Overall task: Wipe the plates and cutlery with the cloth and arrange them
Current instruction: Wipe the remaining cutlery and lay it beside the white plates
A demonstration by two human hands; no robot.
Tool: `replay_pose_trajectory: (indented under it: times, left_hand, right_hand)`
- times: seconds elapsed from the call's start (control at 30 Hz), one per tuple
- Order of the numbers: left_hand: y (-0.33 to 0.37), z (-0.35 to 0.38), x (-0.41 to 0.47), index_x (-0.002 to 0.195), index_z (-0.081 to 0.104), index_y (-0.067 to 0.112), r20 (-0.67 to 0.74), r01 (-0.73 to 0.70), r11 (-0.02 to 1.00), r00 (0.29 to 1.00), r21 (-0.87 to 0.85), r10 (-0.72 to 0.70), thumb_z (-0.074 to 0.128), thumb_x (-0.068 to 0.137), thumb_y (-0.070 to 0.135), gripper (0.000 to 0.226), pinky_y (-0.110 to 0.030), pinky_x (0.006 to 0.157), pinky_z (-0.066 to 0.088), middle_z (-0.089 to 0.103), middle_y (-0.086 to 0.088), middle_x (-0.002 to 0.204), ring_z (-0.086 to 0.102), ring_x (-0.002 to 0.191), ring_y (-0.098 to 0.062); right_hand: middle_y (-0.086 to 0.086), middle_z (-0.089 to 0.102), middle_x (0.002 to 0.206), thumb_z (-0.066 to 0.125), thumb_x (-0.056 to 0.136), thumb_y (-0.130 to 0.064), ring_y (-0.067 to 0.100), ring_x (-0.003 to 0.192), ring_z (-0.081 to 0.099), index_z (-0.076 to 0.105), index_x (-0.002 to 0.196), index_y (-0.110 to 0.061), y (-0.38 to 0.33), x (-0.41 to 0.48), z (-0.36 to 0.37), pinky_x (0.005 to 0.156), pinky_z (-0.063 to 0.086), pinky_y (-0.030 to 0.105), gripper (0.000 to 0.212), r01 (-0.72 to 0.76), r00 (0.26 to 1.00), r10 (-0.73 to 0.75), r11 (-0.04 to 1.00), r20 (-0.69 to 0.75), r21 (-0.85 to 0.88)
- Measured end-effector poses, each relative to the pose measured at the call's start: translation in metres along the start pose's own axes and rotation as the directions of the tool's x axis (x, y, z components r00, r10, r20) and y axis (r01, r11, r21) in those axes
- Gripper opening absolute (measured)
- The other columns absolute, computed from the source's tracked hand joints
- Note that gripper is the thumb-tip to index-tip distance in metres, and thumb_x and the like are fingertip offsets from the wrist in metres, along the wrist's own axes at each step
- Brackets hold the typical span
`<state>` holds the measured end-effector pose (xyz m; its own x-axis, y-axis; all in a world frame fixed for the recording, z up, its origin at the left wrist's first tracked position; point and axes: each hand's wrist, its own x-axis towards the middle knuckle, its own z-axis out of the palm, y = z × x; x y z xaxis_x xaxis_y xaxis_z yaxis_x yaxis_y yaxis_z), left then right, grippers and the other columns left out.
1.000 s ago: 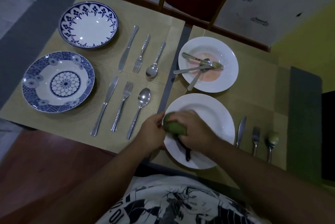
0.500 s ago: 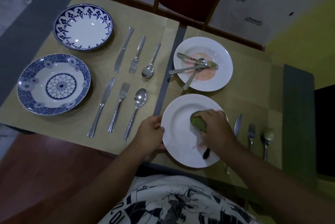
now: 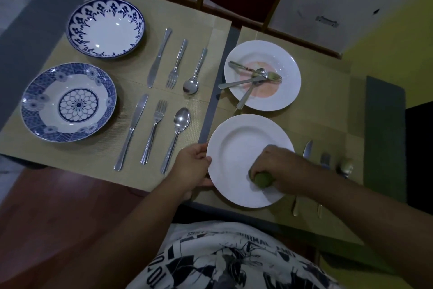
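A white plate [image 3: 239, 145] sits at the near edge of the table [image 3: 212, 120], right of centre. The left hand [image 3: 192, 167] grips its left rim, fingers curled about the edge. The right hand [image 3: 283, 169] is closed tightly round a balled green cloth [image 3: 263, 179] and presses it on the plate's near-right part. Just behind, a second white plate [image 3: 290, 92] carries a pink smear and crossed cutlery [image 3: 251, 78]. Toward the table's left edge lie two blue-patterned plates [image 3: 70, 101] and two cutlery sets [image 3: 155, 129] — knife, fork, spoon.
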<state>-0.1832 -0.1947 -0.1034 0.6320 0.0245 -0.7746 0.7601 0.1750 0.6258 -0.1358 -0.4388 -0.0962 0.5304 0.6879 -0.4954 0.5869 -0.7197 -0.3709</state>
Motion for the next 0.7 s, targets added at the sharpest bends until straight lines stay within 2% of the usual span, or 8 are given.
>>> replay_pose_trajectory:
  times: [0.07,0.2,0.33,0.47,0.53,0.63,0.67,0.7]
  left_hand:
    - [0.003,0.0,-0.001,0.127,0.061,0.018,0.001,-0.007,1.0,1.0,0.03,0.007,0.053,0.098,0.0,0.035,-0.044,0.067,0.064,0.069,0.0,0.113,0.067,0.102,-0.022]
    - [0.001,0.003,-0.001,0.121,0.062,0.021,-0.033,-0.005,1.0,0.999,0.025,0.006,0.053,0.098,-0.001,0.033,-0.053,0.073,0.062,0.069,-0.002,0.115,0.066,0.105,-0.025]
    - [-0.004,0.006,0.002,0.119,0.065,0.02,-0.085,0.016,1.0,0.996,-0.02,-0.017,0.053,0.098,-0.001,0.032,-0.055,0.071,0.061,0.071,-0.005,0.111,0.068,0.102,-0.027]
    - [-0.006,0.004,0.003,0.121,0.066,0.019,-0.056,0.023,0.999,0.998,-0.03,-0.024,0.051,0.098,0.0,0.033,-0.054,0.071,0.062,0.073,-0.009,0.109,0.071,0.099,-0.03]
    - [-0.007,0.003,0.005,0.123,0.066,0.018,-0.05,0.003,1.0,0.999,-0.019,-0.004,0.05,0.099,0.0,0.034,-0.053,0.071,0.062,0.073,-0.011,0.108,0.071,0.099,-0.031]
    - [-0.007,0.003,0.004,0.121,0.067,0.019,-0.037,0.002,0.999,0.999,-0.038,-0.004,0.049,0.099,0.0,0.034,-0.053,0.073,0.062,0.073,-0.011,0.107,0.072,0.099,-0.028]
    - [-0.007,0.002,0.003,0.121,0.068,0.019,-0.03,0.007,0.999,1.0,-0.047,-0.008,0.05,0.099,0.0,0.034,-0.053,0.073,0.062,0.074,-0.01,0.107,0.072,0.098,-0.028]
    - [-0.007,0.002,0.003,0.12,0.068,0.018,-0.023,0.012,0.998,1.0,-0.057,-0.013,0.05,0.099,0.0,0.033,-0.054,0.074,0.061,0.074,-0.01,0.107,0.073,0.098,-0.028]
  right_hand:
    - [-0.014,0.063,0.109,0.077,0.068,-0.012,0.014,0.106,0.046,0.065,0.104,-0.034,0.003,-0.001,-0.008,0.089,0.046,0.036,0.044,-0.127,0.987,0.13,0.991,-0.092,0.038]
    - [-0.004,0.057,0.109,0.074,0.075,-0.022,0.019,0.102,0.046,0.059,0.107,-0.025,-0.017,0.0,-0.009,0.08,0.043,0.032,0.035,-0.259,0.965,0.259,0.945,-0.026,-0.199]
    - [-0.007,0.049,0.107,0.069,0.072,-0.011,0.019,0.102,0.041,0.055,0.101,-0.032,-0.047,0.003,0.009,0.088,0.044,0.038,0.038,-0.343,0.939,0.341,0.917,0.047,0.205]
    - [-0.009,0.054,0.106,0.068,0.07,-0.012,0.017,0.101,0.048,0.06,0.104,-0.032,-0.057,0.028,0.02,0.092,0.046,0.041,0.04,-0.297,0.92,0.385,0.814,-0.08,0.499]
    - [-0.003,0.058,0.114,0.066,0.072,-0.01,0.023,0.109,0.05,0.06,0.114,-0.027,-0.051,0.046,0.021,0.098,0.045,0.042,0.046,-0.319,0.805,0.543,0.734,-0.237,0.599]
    - [0.004,0.056,0.122,0.064,0.078,-0.008,0.026,0.115,0.05,0.056,0.122,-0.019,-0.043,0.063,0.014,0.1,0.042,0.039,0.047,-0.327,0.514,0.796,0.525,-0.318,0.786]
    - [0.003,0.056,0.123,0.064,0.078,-0.008,0.024,0.115,0.05,0.056,0.123,-0.019,-0.044,0.065,0.014,0.101,0.042,0.037,0.048,-0.3,0.508,0.796,0.523,-0.331,0.798]
    - [0.002,0.058,0.123,0.065,0.077,-0.007,0.022,0.116,0.051,0.056,0.125,-0.019,-0.047,0.064,0.017,0.102,0.042,0.036,0.05,-0.258,0.566,0.743,0.571,-0.357,0.78]
